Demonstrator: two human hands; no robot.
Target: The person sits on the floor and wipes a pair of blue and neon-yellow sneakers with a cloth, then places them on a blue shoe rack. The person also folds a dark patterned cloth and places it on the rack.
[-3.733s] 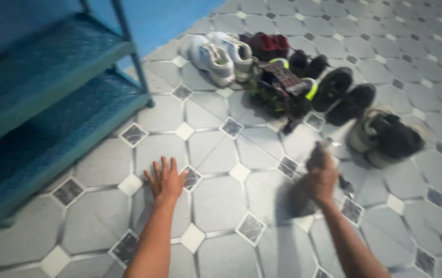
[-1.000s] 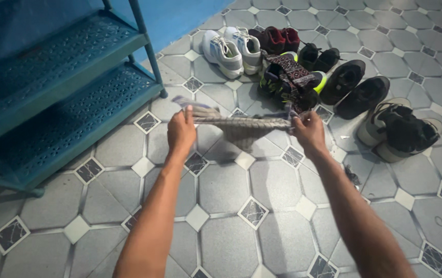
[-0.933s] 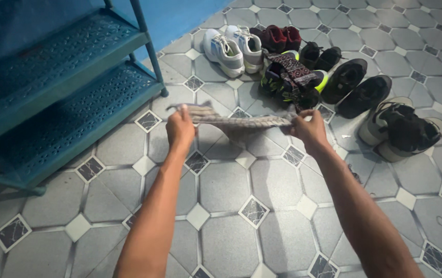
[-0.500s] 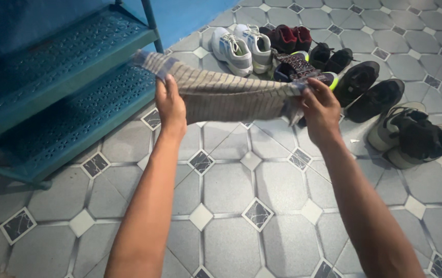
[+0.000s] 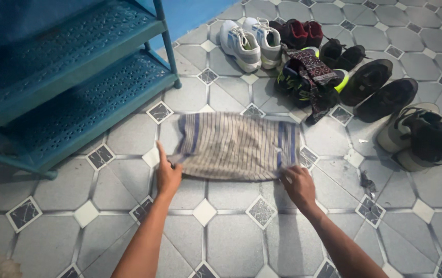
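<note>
Grey octagonal floor tiles (image 5: 231,242) with small dark marble and white square insets throughout; worn, with scattered debris at right of frame.

Striped beige cloth with blue bands near each end (image 5: 236,145): spread flat on floor at centre of frame, near edge slightly rumpled. Appears laid out to lie smooth, corners pulled apart.

Left hand (image 5: 168,176): lower left of cloth, fingers closed on near-left corner, forefinger extended upward along edge. Corner pinched, apparently to keep fabric taut.

Right hand (image 5: 299,185): lower right of cloth, fingertips closed on or pressing near-right corner; exact pinch hidden by knuckles, contact with cloth evident.

Teal perforated metal two-tier rack (image 5: 71,77): upper left of frame, both shelves bare, one leg just above cloth's far-left corner, not touching.

Row of footwear across top and right of frame, well clear of rack, grouped in pairs:
- white and grey trainers (image 5: 252,41)
- maroon shoes (image 5: 300,33)
- black and neon-yellow trainers (image 5: 308,80) with dark patterned fabric (image 5: 313,67) draped over, nearest to cloth's far-right corner
- black slip-on shoes (image 5: 380,90)
- beige and black sandals (image 5: 427,139), right edge

Blue wall (image 5: 195,10) at top.
</note>
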